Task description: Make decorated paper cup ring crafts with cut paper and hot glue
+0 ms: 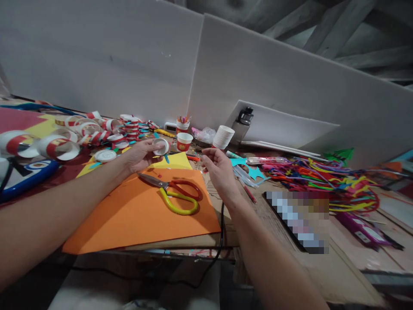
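My left hand point(145, 156) grips the cut-down base of a paper cup point(161, 147), white inside, with blue paper strips sticking out at its edge. To the right, my right hand point(217, 165) is raised with thumb and index finger close together in a pinch; whether anything sits between them is too small to tell. Below the hands lies an orange paper sheet point(129, 219). Scissors point(174, 191) with one red and one yellow handle rest on it, blades toward my left hand. A red and white paper cup point(184, 141) stands behind, between both hands.
Curled cup strips point(58, 146) and cut cup pieces point(130, 129) crowd the left. Stacked cups point(223, 137) and a bottle point(241, 125) stand at the back. Pipe cleaners point(322, 176) and a blurred tablet-like device point(290, 224) lie right. A black cable point(222, 224) hangs over the front edge.
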`<state>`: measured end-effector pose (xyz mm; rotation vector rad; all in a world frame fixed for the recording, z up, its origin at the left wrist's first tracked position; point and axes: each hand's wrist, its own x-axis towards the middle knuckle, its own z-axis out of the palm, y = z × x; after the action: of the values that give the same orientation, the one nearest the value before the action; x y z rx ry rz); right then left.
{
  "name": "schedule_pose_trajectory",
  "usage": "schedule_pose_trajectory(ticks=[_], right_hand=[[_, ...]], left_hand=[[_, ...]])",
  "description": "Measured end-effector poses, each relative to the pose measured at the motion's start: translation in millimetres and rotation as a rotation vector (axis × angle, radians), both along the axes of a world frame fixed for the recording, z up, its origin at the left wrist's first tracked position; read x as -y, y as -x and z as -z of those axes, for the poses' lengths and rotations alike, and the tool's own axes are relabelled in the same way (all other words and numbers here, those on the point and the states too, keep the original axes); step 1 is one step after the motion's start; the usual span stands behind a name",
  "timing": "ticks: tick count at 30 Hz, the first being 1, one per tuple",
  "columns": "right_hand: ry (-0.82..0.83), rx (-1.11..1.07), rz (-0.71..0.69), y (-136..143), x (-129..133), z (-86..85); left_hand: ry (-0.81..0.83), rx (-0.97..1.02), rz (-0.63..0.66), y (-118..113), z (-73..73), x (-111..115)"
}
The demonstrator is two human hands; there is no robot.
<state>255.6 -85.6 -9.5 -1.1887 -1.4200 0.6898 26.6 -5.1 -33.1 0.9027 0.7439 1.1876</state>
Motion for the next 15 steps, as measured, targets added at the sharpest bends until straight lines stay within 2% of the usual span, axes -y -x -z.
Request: schedule_pose_trajectory(ticks=[8, 15], right_hand=[[0.019, 0.225, -0.082, 5.8, 9.6, 4.2], [-0.050, 0.388, -0.079, 7.5, 13.5, 1.3]], left_hand=[[0.048, 0.037, -0.001, -5.9, -3.0, 6.6], [-0.077, -0.084, 0.082, -12.0, -1.9, 15.7]])
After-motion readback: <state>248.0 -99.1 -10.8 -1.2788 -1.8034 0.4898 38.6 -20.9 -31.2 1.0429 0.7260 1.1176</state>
